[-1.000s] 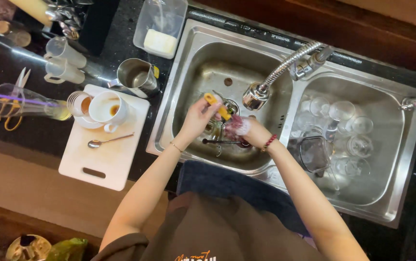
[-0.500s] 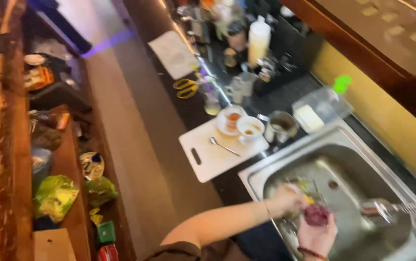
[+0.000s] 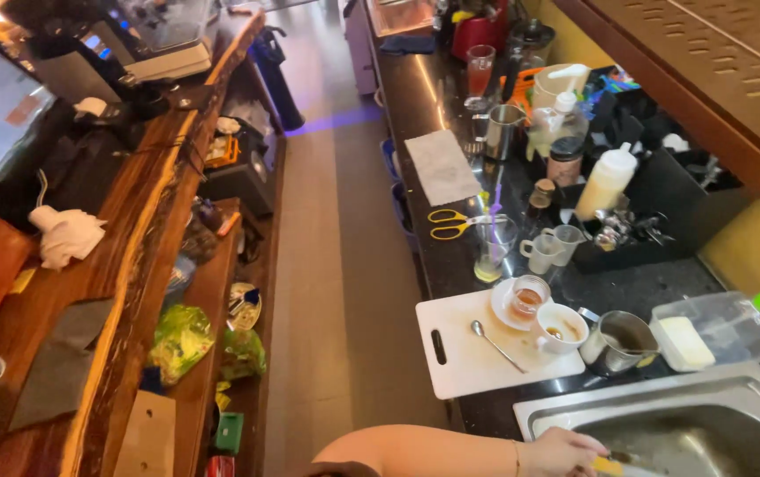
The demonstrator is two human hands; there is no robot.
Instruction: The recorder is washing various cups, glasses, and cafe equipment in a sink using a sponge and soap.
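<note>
Head view: left hand over steel sink.

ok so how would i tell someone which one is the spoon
Start at the steel sink at the bottom right, then move left to the white cutting board on the dark counter. The spoon lies flat and diagonal on that board, left of the white cup and below the saucer. It is the only slim metal thing on the board.
</note>
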